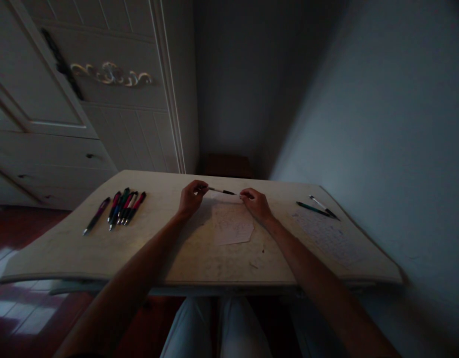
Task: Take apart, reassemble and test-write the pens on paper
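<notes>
Pen (217,190) stretches crosswise between fingers (201,185), dark grip (228,192) rightward.

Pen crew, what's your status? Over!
Left hand and right hand pinching opposite ends of one pen. Pen spans between them. Nothing visibly blocking it.

On the pale, flat-topped bench (222,263), slim multicoloured pens (122,206) lie left. Centre, a slim black-and-white pen (219,190) spans left hand (192,197) to right hand (257,203), beyond a white paper sheet (233,224). Right, two slim pens (313,209) lie beyond a written-on paper sheet (328,236). A white panelled cabinet (140,129) stands behind left.
</notes>
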A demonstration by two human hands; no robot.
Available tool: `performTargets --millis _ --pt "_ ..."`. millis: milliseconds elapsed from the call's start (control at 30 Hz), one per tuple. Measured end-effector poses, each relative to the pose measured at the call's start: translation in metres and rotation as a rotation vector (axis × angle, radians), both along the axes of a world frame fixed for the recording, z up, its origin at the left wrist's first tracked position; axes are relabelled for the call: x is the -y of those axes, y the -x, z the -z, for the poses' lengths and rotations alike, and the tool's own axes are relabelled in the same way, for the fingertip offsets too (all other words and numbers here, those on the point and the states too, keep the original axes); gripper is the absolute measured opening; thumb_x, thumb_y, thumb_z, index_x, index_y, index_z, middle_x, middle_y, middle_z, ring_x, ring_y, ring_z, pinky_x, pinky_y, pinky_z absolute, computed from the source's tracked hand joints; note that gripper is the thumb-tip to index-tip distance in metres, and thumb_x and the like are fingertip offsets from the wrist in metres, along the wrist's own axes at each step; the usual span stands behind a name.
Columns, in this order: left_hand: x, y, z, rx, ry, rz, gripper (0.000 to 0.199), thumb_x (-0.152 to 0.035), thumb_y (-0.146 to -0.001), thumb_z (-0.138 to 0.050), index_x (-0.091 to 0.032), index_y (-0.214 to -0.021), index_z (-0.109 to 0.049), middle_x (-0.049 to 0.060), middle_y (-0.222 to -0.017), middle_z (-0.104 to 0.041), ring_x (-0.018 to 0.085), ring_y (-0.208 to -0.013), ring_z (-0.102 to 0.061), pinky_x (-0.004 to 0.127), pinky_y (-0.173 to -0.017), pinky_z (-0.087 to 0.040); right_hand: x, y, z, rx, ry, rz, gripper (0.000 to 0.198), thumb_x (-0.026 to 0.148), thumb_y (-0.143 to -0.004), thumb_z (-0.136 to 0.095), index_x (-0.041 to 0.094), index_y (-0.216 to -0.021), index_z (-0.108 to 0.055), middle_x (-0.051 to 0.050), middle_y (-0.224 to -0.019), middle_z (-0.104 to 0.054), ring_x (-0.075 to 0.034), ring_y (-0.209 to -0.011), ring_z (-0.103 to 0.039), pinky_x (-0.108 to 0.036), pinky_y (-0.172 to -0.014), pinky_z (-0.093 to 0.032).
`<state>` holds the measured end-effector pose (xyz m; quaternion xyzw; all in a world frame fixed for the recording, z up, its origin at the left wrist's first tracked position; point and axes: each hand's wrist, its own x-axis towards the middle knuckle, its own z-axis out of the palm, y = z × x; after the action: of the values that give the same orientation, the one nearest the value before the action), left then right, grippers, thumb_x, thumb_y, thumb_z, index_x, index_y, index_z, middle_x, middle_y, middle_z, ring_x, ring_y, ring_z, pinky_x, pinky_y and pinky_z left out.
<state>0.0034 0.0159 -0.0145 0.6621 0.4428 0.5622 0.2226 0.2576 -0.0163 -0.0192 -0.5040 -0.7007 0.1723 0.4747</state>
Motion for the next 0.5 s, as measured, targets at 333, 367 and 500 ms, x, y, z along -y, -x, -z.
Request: performTargets --millis 333,367,500 --pt "0.0 0.0007 0.0003 0.007 0.015 0.011 0.014 -0.029 -0.075 -0.067 -0.017 -0.082 -0.068 0.004 -0.081 -0.071 0.016 -0.071 -0.064 0.029 -0.069 -0.051 -0.0008 0.0018 0.0005 -0.132 0.029 -0.064 0.013 0.029 -0.076 -0.059 0.02 -0.081 -0.068 -0.004 -0.084 -0.072 -0.02 -0.082 -0.067 -0.034 -0.082 -0.051" --pt "0.0001 0.0005 0.0003 0.006 0.015 0.014 0.014 -0.029 -0.075 -0.067 -0.017 -0.082 -0.068 0.004 -0.08 -0.071 0.016 -0.072 -0.064 0.029 -0.069 -0.051 -0.0012 0.0012 0.001 -0.127 0.026 -0.07 0.013 0.028 -0.075 -0.059 0.021 -0.081 -0.068 -0.004 -0.084 -0.072 -0.02 -0.082 -0.067 -0.034 -0.082 -0.051" --pt "0.0002 0.0002 0.0001 -0.004 0.01 0.028 0.013 -0.029 -0.075 -0.068 -0.018 -0.082 -0.069 0.004 -0.08 -0.071 0.017 -0.071 -0.064 0.028 -0.069 -0.051 -0.0026 -0.0009 0.0025 -0.112 0.019 -0.085 0.013 0.028 -0.075 -0.059 0.021 -0.081 -0.068 -0.004 -0.085 -0.072 -0.02 -0.083 -0.067 -0.035 -0.084 -0.052"
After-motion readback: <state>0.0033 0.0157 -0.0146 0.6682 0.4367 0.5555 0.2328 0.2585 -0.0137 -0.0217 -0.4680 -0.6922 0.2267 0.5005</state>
